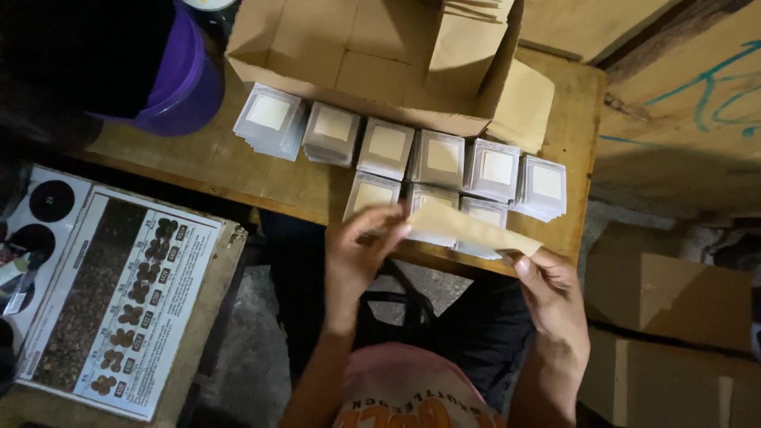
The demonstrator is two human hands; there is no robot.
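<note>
Head view looks down on a wooden table (198, 162) with the person's two bare hands just off its near edge. Between them is one flat tan paper pouch (468, 230): the left hand (361, 250) has its fingers curled together and pinched on the pouch's left end, and the right hand (551, 297) nips the right corner between thumb and fingertips, so the pouch lies tilted over the table's near edge, touching nothing but the hands as far as can be seen. Judging by how things lie, a good part of the work looks done: on the table, two rows of small pouch stacks (440, 162) with pale windows are laid side by side, six or so stacks in the far row and three in the near row just beyond the hands, while the near row looks unfilled toward the left. Against the far row stands an open cardboard box (349, 55) with more tan pouches (476, 32) upright in its right corner, which suggests more remain to be handled; how many cannot be told. At the table's far left sits a purple tub (186, 83), partly hidden by a dark shape. Left of the table lies a printed chart (119, 301) with rows of brown shapes, and right of the table stand closed cardboard cartons (674, 317). Nothing lies between the hands and the near row of stacks.
</note>
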